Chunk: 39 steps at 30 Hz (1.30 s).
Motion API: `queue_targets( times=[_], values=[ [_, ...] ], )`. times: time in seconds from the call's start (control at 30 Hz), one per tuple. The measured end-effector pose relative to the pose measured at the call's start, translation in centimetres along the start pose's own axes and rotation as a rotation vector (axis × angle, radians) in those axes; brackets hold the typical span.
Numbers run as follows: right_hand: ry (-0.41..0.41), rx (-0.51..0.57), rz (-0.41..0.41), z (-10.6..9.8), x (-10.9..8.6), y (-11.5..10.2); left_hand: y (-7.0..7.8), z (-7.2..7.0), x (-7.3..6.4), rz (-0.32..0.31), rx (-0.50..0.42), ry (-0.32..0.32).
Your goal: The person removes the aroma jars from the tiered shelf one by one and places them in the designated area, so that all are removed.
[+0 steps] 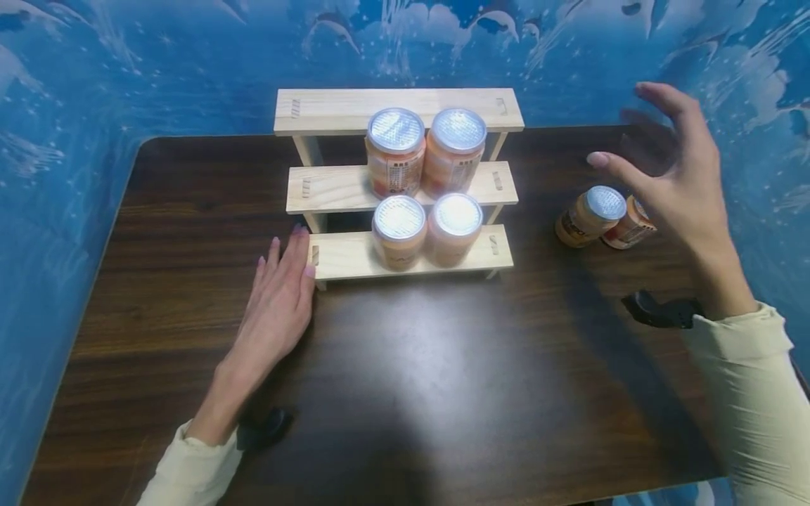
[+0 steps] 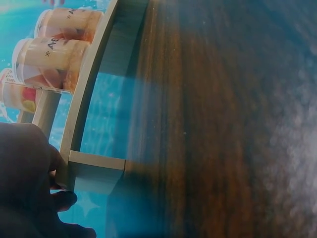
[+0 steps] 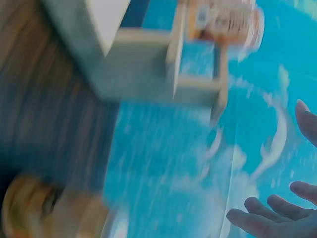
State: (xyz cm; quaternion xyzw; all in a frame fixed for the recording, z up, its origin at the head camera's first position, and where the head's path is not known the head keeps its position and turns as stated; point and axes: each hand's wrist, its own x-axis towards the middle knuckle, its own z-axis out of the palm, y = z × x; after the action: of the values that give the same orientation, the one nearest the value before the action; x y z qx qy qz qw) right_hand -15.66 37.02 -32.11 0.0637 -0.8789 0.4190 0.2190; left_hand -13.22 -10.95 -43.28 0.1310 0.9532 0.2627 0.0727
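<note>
I read the step in hand as moving jars between the surface and the rack, with the right hand caught between grasps; from here I can't tell which way the jars are going. Its fingers are spread in a loose arc, thumb well apart from the rest, with nothing between them. The loose pair, a left jar and a right jar, sits on the surface to the right of the rack, lids up, just beside each other; whether they touch I can't make out. In the head view the thumb tip appears just beyond the left jar, while the right wrist view shows that jar blurred and well apart from the fingers. Four other jars stand in pairs on the middle and bottom tiers. The left hand grasps nothing: its fingers lie straight, touching the bottom tier's left end, I'd judge to steady it. If I were loading, the next move would call for lowering the right hand around the left jar and pinching its sides.
</note>
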Motion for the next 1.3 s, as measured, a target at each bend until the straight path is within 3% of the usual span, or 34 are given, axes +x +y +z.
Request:
queue_targets(
  times=[0.33,0.73,1.0,1.13,1.3],
  values=[
    [-0.127,0.139,-0.029,4.9,1.4,-4.0,-0.2,0.0,0.0,0.012,-0.001,0.018],
    [-0.242,0.277,-0.022,8.2,1.7,-5.2,0.0,-0.1,0.0,-0.006,0.0,0.003],
    [-0.281,0.424,-0.037,10.3,1.9,-5.4,-0.1,0.0,-0.1,-0.009,0.0,0.012],
    [-0.285,0.4,-0.05,10.8,2.2,-5.4,-0.2,0.0,-0.1,-0.014,0.004,0.012],
    [-0.293,0.286,-0.028,11.3,2.3,-5.2,-0.1,0.0,0.0,-0.022,0.004,0.0]
  ],
)
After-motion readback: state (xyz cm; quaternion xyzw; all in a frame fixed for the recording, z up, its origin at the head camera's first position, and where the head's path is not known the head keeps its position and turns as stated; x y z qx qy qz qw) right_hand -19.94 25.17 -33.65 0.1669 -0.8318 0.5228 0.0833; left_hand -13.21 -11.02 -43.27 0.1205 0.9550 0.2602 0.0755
